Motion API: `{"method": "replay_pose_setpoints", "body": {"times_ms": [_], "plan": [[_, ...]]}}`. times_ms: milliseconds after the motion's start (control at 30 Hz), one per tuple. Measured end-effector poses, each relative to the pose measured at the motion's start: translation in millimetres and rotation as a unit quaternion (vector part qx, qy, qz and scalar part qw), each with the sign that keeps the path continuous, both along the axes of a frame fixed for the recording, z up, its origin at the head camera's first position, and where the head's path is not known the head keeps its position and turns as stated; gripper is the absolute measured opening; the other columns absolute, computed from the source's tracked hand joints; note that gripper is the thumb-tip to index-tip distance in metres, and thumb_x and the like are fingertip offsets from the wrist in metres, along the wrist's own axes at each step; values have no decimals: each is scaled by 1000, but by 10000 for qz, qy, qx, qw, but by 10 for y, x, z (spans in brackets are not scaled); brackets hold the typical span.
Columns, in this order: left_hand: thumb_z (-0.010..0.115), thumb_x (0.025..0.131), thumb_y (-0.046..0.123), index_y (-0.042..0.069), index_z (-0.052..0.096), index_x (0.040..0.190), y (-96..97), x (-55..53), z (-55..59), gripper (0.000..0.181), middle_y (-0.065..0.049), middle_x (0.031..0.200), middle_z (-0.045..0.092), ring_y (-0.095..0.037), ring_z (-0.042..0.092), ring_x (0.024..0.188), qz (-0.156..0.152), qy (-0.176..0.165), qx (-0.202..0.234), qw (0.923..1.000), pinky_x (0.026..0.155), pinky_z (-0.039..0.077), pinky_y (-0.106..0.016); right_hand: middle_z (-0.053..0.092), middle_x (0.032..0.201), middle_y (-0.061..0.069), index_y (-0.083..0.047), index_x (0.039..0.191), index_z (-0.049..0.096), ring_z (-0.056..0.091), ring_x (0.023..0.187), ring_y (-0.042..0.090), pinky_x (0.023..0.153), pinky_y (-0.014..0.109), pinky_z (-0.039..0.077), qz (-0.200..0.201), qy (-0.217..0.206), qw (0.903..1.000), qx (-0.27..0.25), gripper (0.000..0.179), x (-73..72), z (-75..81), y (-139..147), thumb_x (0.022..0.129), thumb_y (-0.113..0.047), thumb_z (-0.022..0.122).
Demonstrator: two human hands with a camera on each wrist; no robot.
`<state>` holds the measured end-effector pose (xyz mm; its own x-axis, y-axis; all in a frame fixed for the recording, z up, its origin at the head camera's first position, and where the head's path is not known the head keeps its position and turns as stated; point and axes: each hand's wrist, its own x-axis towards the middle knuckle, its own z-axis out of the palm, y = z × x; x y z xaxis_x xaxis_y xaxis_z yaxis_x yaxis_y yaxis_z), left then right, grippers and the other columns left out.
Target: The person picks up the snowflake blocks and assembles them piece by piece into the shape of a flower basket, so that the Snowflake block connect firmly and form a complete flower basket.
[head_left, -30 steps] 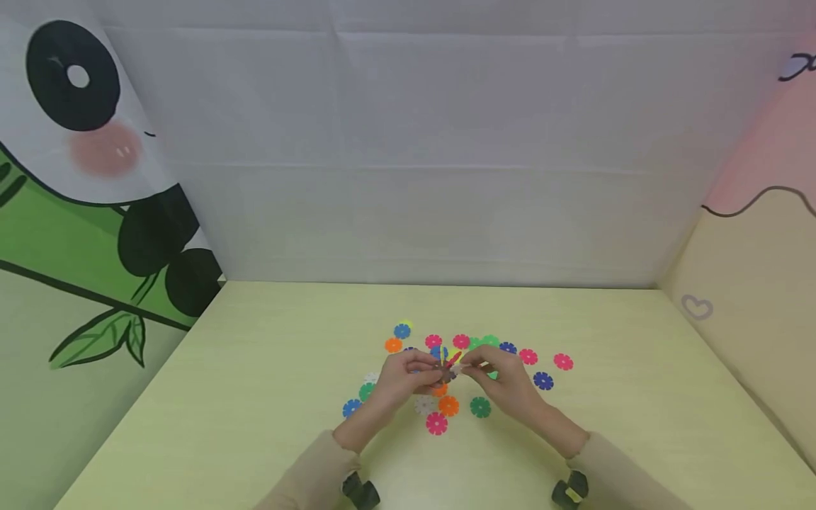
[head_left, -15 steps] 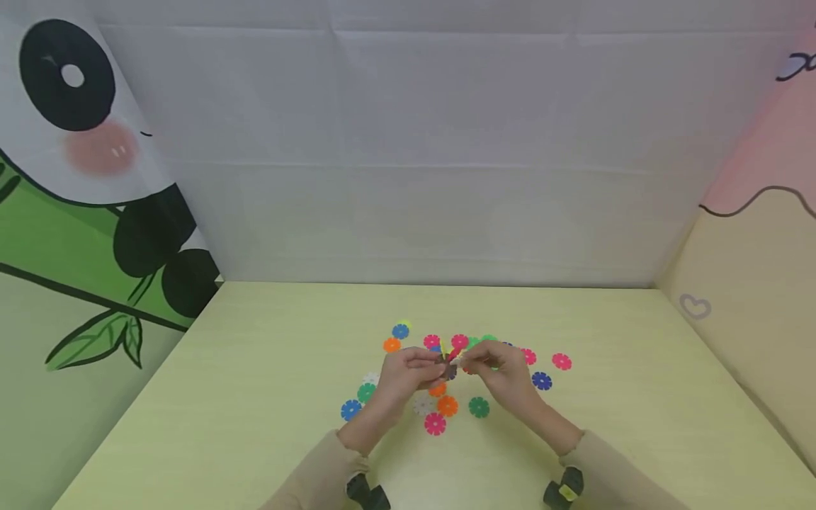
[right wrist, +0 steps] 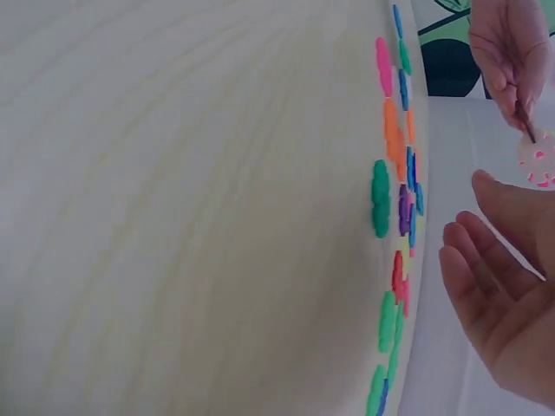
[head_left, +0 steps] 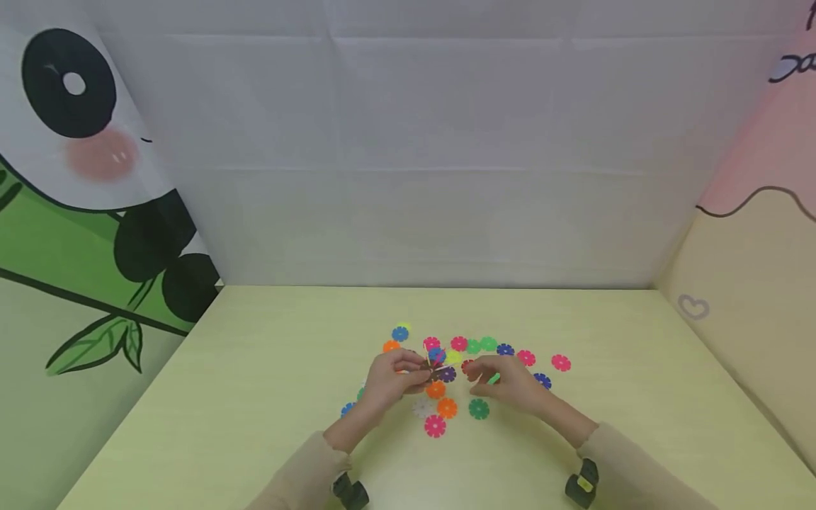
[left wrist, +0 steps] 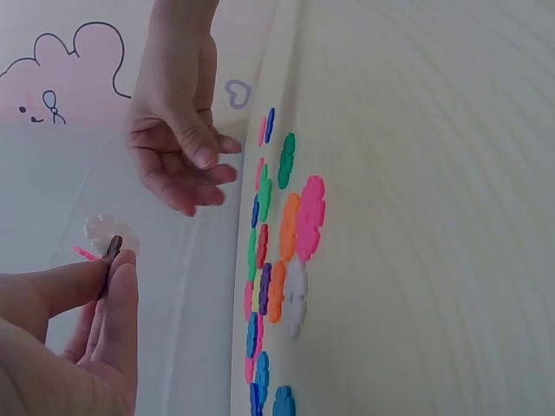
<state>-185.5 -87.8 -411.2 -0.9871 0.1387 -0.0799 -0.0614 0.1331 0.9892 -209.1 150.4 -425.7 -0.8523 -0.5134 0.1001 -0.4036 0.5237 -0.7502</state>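
Observation:
My left hand [head_left: 390,380] pinches a dark brown notched plastic disc [left wrist: 112,249] between thumb and fingers, above the table. A whitish disc [right wrist: 533,156] is joined to it at an angle, and a pink disc [left wrist: 84,253] shows edge-on beside them. My right hand [head_left: 511,384] is a short way to the right, apart from the joined discs, its fingers loosely bent with nothing between them. Beneath the hands lie loose discs, among them a purple disc [head_left: 448,374], an orange disc [head_left: 448,408] and a dark green disc [head_left: 479,409].
Several more flat discs are spread over the pale table [head_left: 255,411], including a pink disc [head_left: 561,363] at the right and a blue disc [head_left: 400,333] at the back left. A white backdrop [head_left: 408,177] rises behind, with printed panels at both sides.
My right hand has let go of the whitish disc and drawn back to the right. The left hand has shifted slightly left, still pinching the brown disc.

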Motion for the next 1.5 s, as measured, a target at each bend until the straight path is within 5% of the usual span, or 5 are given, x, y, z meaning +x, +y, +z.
{"method": "replay_pose_setpoints", "body": {"times_ms": [567,733,1000,1233,1500], "plan": [[68,88,-3,-12,62,110,-81,-6,-41,25,-24,101,71,-19,75,77,130,-35,106,9999,75,63,-34,64,88,1,-7,95,63,53,80,11,69,18,49,445,-392,9958,692,22,23,-188,103,79,-5,78],[66,89,-3,-13,59,110,-20,-8,-41,24,-22,99,70,-18,75,77,155,-164,376,9990,74,62,-31,71,89,3,-9,93,64,62,80,10,68,18,53,-130,749,9971,-14,14,92,-149,-16,85,-1,72],[66,90,1,-12,59,110,106,3,30,25,-20,99,72,-17,76,79,161,-151,594,9980,73,62,-27,73,82,9,-4,90,66,68,72,16,62,22,58,-515,2556,9539,-1488,22,159,-70,-276,77,10,75],[65,90,1,-11,60,110,125,26,66,24,-13,93,74,-15,75,79,371,-256,806,9957,72,62,-25,73,81,10,-2,89,65,69,72,21,61,27,60,-558,3071,9340,-1738,26,174,-49,-349,74,16,75],[63,93,1,-12,57,115,126,45,64,26,-10,92,75,-9,74,77,402,-394,1097,9924,71,60,-20,73,85,8,-3,91,66,70,76,19,65,24,60,-973,2627,9441,-1736,23,188,-9,-415,76,11,76]]}}
